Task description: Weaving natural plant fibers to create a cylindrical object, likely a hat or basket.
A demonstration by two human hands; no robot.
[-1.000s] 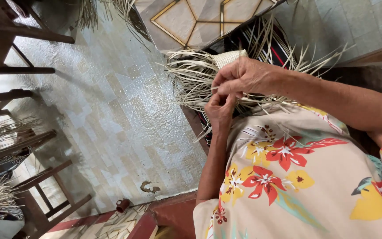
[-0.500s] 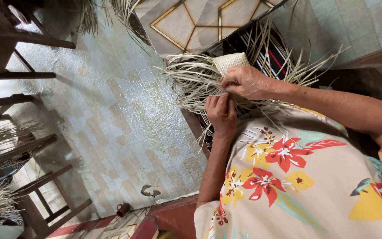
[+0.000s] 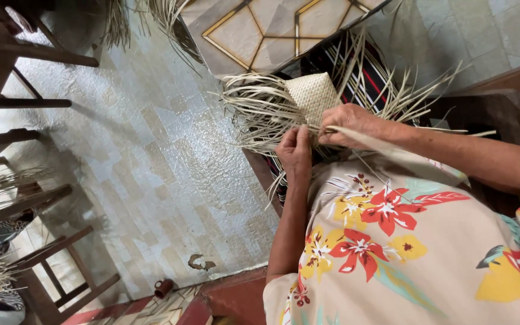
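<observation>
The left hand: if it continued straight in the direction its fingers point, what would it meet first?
Probably the loose straw strands fanning out just beyond the left hand, then the woven straw piece. Depth is unclear, so the order is uncertain.

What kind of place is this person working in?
Probably a home or small workshop used for straw weaving. The floor is tiled, wooden chairs stand at one side with more bundled straw beside them, and both hands work loose straw strips around a woven piece on the lap.
</observation>
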